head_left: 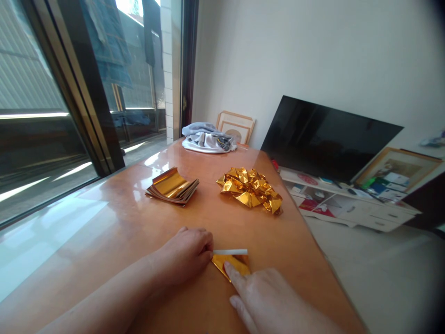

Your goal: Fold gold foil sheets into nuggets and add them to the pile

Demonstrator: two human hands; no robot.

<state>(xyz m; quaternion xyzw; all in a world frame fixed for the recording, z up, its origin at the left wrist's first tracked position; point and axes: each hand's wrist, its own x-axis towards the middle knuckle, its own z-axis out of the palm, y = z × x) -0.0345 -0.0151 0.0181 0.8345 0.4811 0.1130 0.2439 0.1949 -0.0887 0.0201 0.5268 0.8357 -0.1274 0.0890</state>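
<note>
A partly folded sheet of gold foil paper (233, 265) lies on the table near its front, with a pale strip along its far edge. At its left corner, my left hand (193, 250) is closed, its fingertips pinching the paper. My right hand (267, 297) presses the sheet with a stretched index finger, the thumb held apart; its other fingers are mostly hidden. Beyond my left hand sits a stack of gold foil paper sheets (174, 185), the top one curling up. A pile of folded gold foil pieces (248, 188) lies farther off to the right.
The long glossy wooden table (208, 213) runs away from me. A light-coloured cloth bundle (206, 139) sits at its far end, before leaning frames (236, 125). To the right are a television (330, 139) and a low white cabinet (358, 208); a glass sliding door (79, 93) is at left.
</note>
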